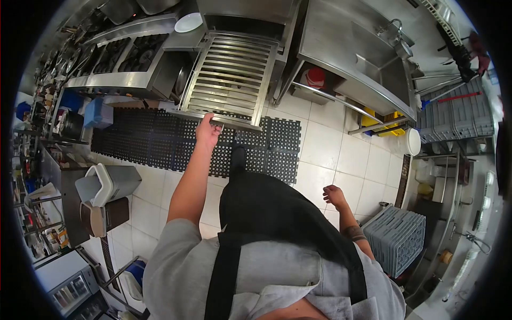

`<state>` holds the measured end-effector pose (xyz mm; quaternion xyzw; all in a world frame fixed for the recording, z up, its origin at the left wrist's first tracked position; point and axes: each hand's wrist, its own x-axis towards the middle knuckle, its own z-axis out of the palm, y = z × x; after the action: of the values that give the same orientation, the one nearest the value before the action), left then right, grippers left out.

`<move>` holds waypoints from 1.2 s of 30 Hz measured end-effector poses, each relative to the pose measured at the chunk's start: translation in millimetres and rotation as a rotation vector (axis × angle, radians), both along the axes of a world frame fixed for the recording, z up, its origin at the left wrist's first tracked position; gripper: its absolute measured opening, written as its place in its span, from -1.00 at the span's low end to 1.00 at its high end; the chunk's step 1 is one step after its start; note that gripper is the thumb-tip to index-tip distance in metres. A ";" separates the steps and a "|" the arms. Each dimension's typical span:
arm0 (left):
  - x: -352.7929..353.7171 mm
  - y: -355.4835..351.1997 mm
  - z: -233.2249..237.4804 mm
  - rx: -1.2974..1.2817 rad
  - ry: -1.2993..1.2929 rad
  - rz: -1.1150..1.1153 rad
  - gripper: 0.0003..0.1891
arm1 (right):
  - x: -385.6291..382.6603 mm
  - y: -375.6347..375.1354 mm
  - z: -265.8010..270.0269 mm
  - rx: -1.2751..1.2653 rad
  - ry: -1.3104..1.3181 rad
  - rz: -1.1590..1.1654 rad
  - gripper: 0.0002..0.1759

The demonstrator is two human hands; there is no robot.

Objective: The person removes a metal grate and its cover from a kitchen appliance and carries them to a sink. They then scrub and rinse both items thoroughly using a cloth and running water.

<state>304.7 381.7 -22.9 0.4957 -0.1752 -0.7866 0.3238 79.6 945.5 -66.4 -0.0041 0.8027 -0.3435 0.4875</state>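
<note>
My left hand [208, 132] is closed on the front edge of a slatted metal rack [232, 72]. The rack juts out from a stainless steel unit [242, 22], above the black floor mat. Thumb and fingers are at the rack's front bar, left of its middle. Out to my right, my right hand [334, 197] hangs over the tiled floor [320, 144] with curled fingers. Nothing shows in it, and it touches nothing.
A stove [114, 61] stands at the left, with a white plate [188, 22] near it. Bins [120, 181] are by my left side. A steel sink table [341, 40] is at the right, and stacked grey dish racks [394, 240] sit low right. The perforated mat [282, 136] covers the floor ahead.
</note>
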 end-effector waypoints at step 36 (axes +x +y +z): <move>180.6 53.5 81.3 0.199 -0.864 -0.412 -0.61 | 48.4 265.4 -73.9 0.377 -0.369 -0.086 -0.55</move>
<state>485.3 435.1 58.4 0.7602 -0.3121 -0.5698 0.0100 128.0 1210.8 -140.2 0.1838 0.7495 -0.2031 0.6027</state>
